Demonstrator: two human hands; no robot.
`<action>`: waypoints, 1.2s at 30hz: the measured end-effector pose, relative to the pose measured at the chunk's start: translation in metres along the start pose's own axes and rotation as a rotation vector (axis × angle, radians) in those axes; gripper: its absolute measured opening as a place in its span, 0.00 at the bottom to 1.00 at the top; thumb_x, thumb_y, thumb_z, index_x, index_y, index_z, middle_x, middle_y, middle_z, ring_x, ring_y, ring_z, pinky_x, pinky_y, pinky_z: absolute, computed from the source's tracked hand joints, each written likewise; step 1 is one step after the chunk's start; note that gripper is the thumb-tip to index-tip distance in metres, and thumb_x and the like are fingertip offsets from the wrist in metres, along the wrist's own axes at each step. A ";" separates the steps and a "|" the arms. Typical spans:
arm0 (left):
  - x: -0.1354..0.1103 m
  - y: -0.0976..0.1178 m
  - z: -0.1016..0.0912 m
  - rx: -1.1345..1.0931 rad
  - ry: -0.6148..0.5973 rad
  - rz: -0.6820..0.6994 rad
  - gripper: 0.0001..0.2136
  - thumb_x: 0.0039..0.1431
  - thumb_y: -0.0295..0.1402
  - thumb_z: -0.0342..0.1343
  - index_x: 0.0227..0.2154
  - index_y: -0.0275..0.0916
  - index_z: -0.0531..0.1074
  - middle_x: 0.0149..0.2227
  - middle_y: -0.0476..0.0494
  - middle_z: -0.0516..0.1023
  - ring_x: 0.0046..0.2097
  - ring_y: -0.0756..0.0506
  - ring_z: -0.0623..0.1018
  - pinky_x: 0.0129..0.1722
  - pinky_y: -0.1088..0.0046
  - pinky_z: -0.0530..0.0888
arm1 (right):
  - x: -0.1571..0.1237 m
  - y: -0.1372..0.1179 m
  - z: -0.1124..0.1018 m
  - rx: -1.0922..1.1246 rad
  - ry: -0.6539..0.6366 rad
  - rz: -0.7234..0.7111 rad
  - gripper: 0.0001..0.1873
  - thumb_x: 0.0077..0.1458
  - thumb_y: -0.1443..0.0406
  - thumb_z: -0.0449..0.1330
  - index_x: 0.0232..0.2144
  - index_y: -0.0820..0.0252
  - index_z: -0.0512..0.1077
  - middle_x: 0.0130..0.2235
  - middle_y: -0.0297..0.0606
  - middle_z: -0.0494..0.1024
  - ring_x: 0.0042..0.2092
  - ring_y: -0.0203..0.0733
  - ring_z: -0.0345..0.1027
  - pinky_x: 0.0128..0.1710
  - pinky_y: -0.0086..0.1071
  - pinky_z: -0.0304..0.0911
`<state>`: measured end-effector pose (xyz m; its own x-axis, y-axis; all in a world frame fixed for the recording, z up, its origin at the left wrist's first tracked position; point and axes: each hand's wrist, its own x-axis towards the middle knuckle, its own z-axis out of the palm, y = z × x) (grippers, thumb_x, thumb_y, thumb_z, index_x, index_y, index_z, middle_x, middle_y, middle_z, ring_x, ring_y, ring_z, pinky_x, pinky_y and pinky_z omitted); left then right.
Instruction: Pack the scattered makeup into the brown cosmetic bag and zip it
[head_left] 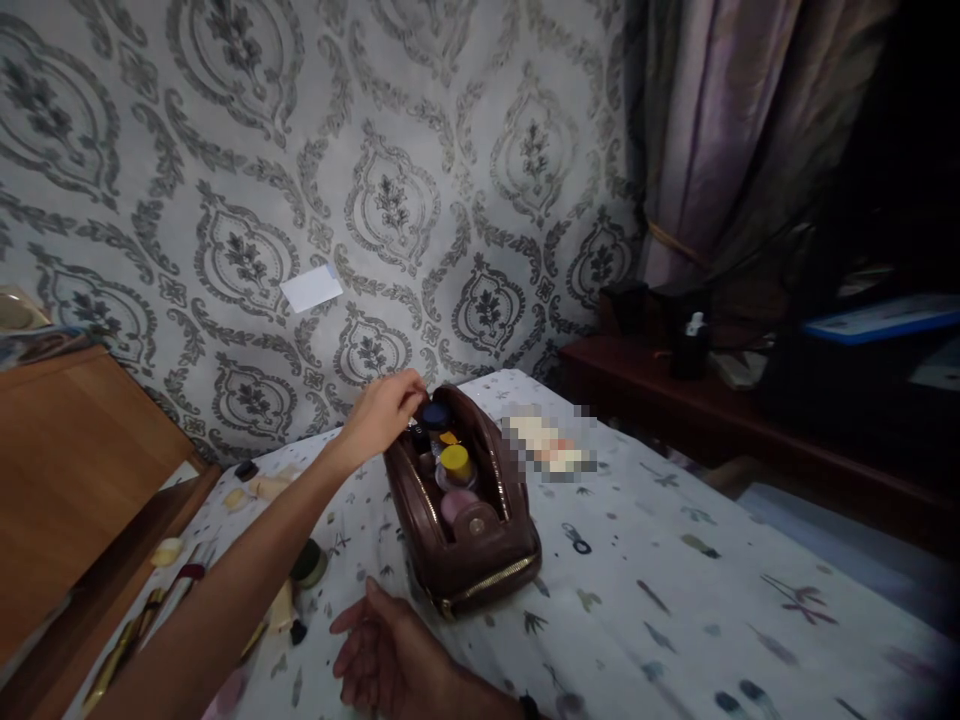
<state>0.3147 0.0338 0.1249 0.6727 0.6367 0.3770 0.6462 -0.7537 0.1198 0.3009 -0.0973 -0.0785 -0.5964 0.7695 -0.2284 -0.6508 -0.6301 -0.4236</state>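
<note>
A brown leather makeup bag (465, 570) stands unzipped on the patterned cloth. Inside it are a yellow-capped jar (455, 462), a dark blue-capped container (435, 415) and a round pink item (458, 503). My left hand (386, 410) is at the bag's far left rim, its fingers bent and closed on the edge; the fingertips are partly hidden. In front of the bag, my right hand (394, 655) is turned partly palm up. Its fingers are loosely curled and apart, and nothing shows in them.
Left of the bag lie a dark green round container (308, 563), a brush (294, 628) and several tubes and cosmetics, partly behind my left forearm. A blurred-out item (550, 442) lies to the right. A wooden panel (82, 480) borders the left; a dark reddish shelf (637, 390) stands right.
</note>
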 end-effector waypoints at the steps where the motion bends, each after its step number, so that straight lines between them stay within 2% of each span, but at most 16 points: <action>1: -0.007 -0.003 0.001 -0.034 0.072 -0.011 0.08 0.62 0.28 0.49 0.39 0.40 0.73 0.37 0.47 0.81 0.38 0.46 0.77 0.39 0.71 0.70 | -0.001 0.000 0.001 0.000 0.012 0.000 0.35 0.63 0.41 0.48 0.30 0.66 0.75 0.19 0.37 0.77 0.17 0.35 0.70 0.16 0.25 0.54; 4: -0.031 -0.011 0.007 -0.105 0.232 -0.046 0.08 0.63 0.29 0.49 0.40 0.40 0.73 0.38 0.45 0.80 0.38 0.45 0.77 0.37 0.71 0.70 | -0.002 0.000 0.002 0.007 0.019 -0.016 0.34 0.63 0.42 0.48 0.29 0.67 0.75 0.18 0.36 0.76 0.17 0.34 0.69 0.15 0.25 0.51; 9: -0.078 -0.023 0.015 -0.127 0.335 -0.090 0.08 0.65 0.32 0.48 0.39 0.40 0.72 0.37 0.46 0.79 0.38 0.45 0.77 0.39 0.69 0.71 | 0.000 0.003 0.000 -0.019 0.011 -0.068 0.34 0.61 0.40 0.50 0.29 0.66 0.75 0.19 0.36 0.76 0.17 0.33 0.68 0.16 0.24 0.50; 13: -0.126 -0.033 0.025 -0.128 0.358 -0.125 0.10 0.67 0.34 0.47 0.42 0.40 0.72 0.39 0.44 0.79 0.41 0.45 0.78 0.42 0.69 0.72 | -0.001 0.002 -0.001 -0.026 0.019 -0.074 0.34 0.59 0.40 0.53 0.30 0.66 0.75 0.19 0.36 0.76 0.17 0.33 0.68 0.16 0.24 0.49; 17: -0.176 -0.044 0.043 -0.105 0.352 -0.191 0.09 0.67 0.33 0.47 0.42 0.40 0.72 0.38 0.44 0.79 0.41 0.45 0.78 0.42 0.69 0.73 | -0.004 0.000 0.001 -0.041 0.030 -0.079 0.32 0.59 0.41 0.55 0.30 0.66 0.76 0.20 0.36 0.76 0.18 0.32 0.67 0.19 0.25 0.53; 23: -0.233 -0.044 0.074 -0.093 0.318 -0.135 0.10 0.67 0.28 0.46 0.40 0.39 0.72 0.34 0.45 0.78 0.37 0.47 0.78 0.38 0.71 0.73 | -0.010 -0.004 0.006 -0.042 0.044 -0.082 0.28 0.54 0.44 0.62 0.28 0.66 0.76 0.21 0.35 0.76 0.20 0.31 0.67 0.23 0.25 0.56; 29: -0.255 -0.043 0.099 -0.133 0.295 -0.083 0.10 0.68 0.30 0.44 0.38 0.38 0.71 0.30 0.44 0.76 0.33 0.46 0.75 0.32 0.71 0.70 | -0.013 -0.006 0.008 -0.071 0.048 -0.078 0.25 0.48 0.46 0.68 0.28 0.65 0.77 0.22 0.35 0.77 0.22 0.32 0.67 0.25 0.25 0.58; 33: -0.255 -0.044 0.100 -0.107 0.251 -0.072 0.11 0.68 0.30 0.43 0.36 0.38 0.71 0.29 0.44 0.75 0.32 0.45 0.72 0.32 0.69 0.69 | -0.014 -0.007 0.008 -0.081 0.025 -0.080 0.23 0.45 0.49 0.71 0.30 0.64 0.78 0.24 0.35 0.77 0.24 0.31 0.67 0.25 0.24 0.56; 36: -0.256 -0.051 0.096 0.023 0.267 -0.140 0.11 0.67 0.27 0.43 0.38 0.37 0.72 0.33 0.42 0.75 0.36 0.43 0.71 0.36 0.66 0.70 | -0.014 -0.009 0.009 -0.077 0.032 -0.055 0.23 0.46 0.49 0.71 0.30 0.65 0.78 0.24 0.35 0.77 0.24 0.32 0.66 0.24 0.24 0.55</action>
<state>0.1440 -0.0751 -0.0657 0.4600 0.6661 0.5872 0.7360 -0.6559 0.1675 0.3105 -0.1031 -0.0640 -0.5444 0.8065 -0.2307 -0.6436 -0.5780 -0.5017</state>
